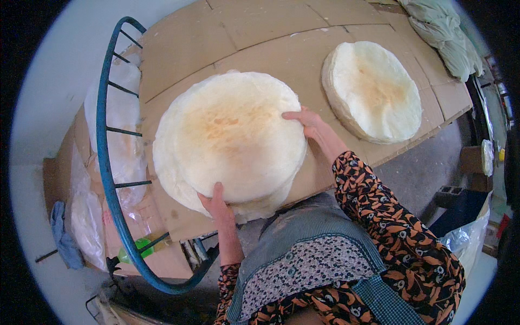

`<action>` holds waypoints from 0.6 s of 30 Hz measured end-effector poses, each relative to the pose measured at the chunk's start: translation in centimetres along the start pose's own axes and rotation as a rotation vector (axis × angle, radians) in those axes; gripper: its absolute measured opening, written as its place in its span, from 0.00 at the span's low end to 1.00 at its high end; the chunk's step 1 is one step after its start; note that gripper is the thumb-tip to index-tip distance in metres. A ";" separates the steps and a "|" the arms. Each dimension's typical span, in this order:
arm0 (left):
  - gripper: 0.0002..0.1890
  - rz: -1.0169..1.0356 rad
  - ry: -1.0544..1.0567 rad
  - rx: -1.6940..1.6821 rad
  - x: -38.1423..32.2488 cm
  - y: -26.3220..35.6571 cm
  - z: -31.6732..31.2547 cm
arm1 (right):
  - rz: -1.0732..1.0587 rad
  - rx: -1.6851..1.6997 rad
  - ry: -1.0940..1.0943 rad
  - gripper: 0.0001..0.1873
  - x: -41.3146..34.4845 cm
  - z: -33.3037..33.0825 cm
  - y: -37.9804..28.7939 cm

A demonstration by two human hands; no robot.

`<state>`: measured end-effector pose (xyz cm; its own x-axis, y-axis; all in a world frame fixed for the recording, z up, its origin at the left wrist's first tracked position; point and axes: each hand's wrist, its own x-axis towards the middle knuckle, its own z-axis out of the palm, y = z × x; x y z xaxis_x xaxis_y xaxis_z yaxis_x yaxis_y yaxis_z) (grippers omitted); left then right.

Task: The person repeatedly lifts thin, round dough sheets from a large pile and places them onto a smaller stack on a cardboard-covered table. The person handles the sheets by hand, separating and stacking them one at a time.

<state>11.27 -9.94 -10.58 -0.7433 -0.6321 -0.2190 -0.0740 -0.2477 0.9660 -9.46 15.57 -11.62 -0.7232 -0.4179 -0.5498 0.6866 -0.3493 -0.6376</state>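
Observation:
A wide, pale round flatbread [239, 150], browned at its middle, lies before me on top of a pile of similar thin rounds [168, 174]. My left hand [219, 207] grips its near edge, thumb on top and fingers hidden beneath. At its right edge my right hand [307, 121] takes hold the same way, the thumb over the top surface. Whether more than one round is between my fingers, I cannot tell. To the right stands a second pile of flatbreads [373, 93], apart from both hands.
Flattened cardboard [268, 48] covers the surface under both piles. A curved blue metal rail [102, 113] borders its left side. Beyond the rail are plastic-wrapped pale rounds [122, 109] and a green bottle [138, 250]. A crumpled cloth [443, 36] lies at the far right.

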 end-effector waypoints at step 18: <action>0.29 -0.230 -0.206 0.111 10.6 5.9 -4.9 | -0.034 -0.147 -0.195 0.29 0.9 0.4 -1.4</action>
<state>6.24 -21.74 -7.87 -0.8165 -0.4046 -0.4119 -0.3193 -0.2780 0.9060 -11.02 15.39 -11.03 -0.7083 -0.5665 -0.4212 0.6333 -0.2461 -0.7338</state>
